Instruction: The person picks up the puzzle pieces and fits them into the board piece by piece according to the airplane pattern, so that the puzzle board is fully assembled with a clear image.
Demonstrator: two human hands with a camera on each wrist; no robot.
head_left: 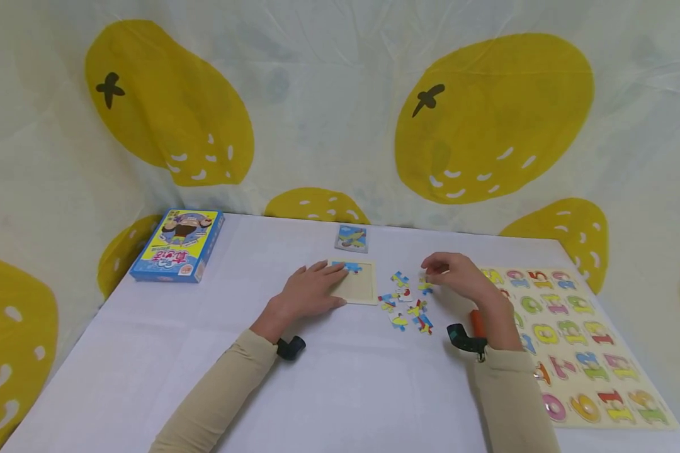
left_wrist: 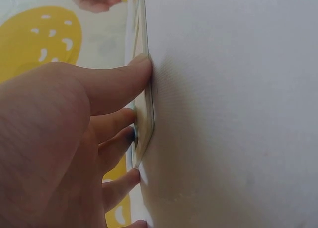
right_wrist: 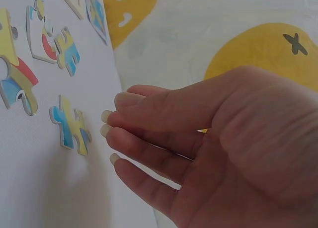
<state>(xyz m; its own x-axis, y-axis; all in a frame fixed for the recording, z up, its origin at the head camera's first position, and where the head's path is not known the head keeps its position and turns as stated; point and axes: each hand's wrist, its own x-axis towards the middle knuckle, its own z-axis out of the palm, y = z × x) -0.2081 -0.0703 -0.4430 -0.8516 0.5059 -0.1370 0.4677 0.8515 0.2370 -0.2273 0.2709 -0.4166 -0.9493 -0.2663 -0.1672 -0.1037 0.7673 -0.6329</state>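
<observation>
My left hand (head_left: 308, 291) rests on the left side of a small wooden puzzle tray (head_left: 360, 290), fingers spread and thumb at its near edge. Joined blue pieces (head_left: 351, 267) lie along the tray's far edge, partly covered by the fingers. To the right, several loose jigsaw pieces (head_left: 399, 321) are scattered on the white cloth. Above the rightmost ones hovers my right hand (head_left: 458, 275), its fingers loosely bent. In the right wrist view a blue and yellow jigsaw piece (right_wrist: 69, 124) lies just beyond the fingertips, apart from them; nothing shows in the fingers.
A small picture card (head_left: 351, 239) lies behind the tray. At the back left is a blue and yellow box (head_left: 175, 245). A wooden number board (head_left: 586, 352) covers the right side, partly under the right forearm, with an orange-red object (head_left: 477, 323) beside the wrist.
</observation>
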